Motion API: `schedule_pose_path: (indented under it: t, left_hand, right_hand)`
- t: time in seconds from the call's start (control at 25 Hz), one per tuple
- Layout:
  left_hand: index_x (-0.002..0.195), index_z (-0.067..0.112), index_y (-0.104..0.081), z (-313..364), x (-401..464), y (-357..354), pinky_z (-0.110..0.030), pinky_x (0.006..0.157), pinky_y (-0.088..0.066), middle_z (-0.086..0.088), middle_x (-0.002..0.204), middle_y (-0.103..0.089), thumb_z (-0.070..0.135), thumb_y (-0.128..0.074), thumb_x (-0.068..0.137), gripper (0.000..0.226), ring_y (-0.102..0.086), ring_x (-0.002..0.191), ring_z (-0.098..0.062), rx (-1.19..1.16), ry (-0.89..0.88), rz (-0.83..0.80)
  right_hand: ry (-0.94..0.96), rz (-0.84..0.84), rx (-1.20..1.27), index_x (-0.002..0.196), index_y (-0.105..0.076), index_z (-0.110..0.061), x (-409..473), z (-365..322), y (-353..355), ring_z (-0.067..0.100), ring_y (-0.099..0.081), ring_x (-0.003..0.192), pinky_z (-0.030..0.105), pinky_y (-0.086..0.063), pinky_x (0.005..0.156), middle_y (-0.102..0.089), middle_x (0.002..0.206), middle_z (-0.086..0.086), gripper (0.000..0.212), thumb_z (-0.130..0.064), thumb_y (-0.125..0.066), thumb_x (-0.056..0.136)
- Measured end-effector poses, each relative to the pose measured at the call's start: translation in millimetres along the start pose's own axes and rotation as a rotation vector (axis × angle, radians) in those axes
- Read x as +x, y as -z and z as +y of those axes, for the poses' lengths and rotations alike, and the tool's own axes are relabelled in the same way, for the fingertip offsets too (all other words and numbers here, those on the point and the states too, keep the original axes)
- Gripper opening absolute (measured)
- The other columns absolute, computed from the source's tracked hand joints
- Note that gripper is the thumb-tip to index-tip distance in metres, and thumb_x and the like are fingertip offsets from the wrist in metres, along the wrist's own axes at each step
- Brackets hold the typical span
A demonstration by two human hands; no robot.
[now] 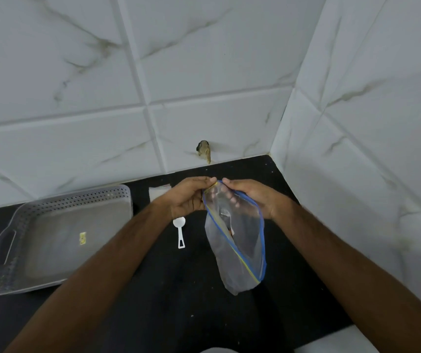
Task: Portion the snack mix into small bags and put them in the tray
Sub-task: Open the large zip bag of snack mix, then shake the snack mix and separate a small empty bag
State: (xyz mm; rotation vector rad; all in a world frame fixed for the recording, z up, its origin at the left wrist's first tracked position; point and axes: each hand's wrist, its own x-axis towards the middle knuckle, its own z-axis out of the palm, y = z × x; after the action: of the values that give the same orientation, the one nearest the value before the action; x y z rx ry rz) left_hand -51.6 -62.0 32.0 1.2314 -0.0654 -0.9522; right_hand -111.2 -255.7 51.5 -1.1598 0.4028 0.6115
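Black stone countertop [178,301] fills the near field, its surface crossed by two bare forearms that converge toward the centre. Clear plastic zip bag [237,240] is held above the counter at about 1 o'clock from the centre of view, hanging with its blue-and-yellow seal strip running down its length; the bottom end points toward the viewer. Dark contents are faintly seen through the film (too indistinct to identify). The bag's far end is pinched from both sides: the left hand [189,197] grips it with thumb and fingertips curled together, and the right hand [252,197] grips it likewise, with some of its fingers seen through the plastic. The two sets of fingertips nearly meet at the bag's top edge.

White plastic scoop [180,231] lies flat on the counter just left of the bag, bowl at 12 o'clock, handle toward the viewer. At 9 o'clock a translucent grey perforated tray [8,250] with cut-out handles rests on the counter, a small yellow label on its floor. Beyond the left hand, a small stack of pale bags [158,191] is partly hidden. Marble-patterned white wall tiles [77,72] close the scene at 12 and 3 o'clock, with a chipped hole [203,149] just above the counter edge.
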Motion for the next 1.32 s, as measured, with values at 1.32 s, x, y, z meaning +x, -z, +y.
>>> schedule_pose_path:
  t: [1.32]
  left_hand:
    - [0.121, 0.004, -0.057, -68, -77, -28, -0.036, 0.051, -0.054, -0.017, 0.094, -0.069, 0.048, -0.051, 0.101, 0.048, -0.066, 0.073, -0.032, 0.126, -0.024, 0.284]
  right_hand:
    - [0.099, 0.364, -0.272, 0.124, -0.060, -0.020, -72, 67, 6, 0.017, -0.068, 0.100, 0.037, -0.058, 0.085, -0.067, 0.114, 0.004, 0.033, -0.038, -0.061, 0.096]
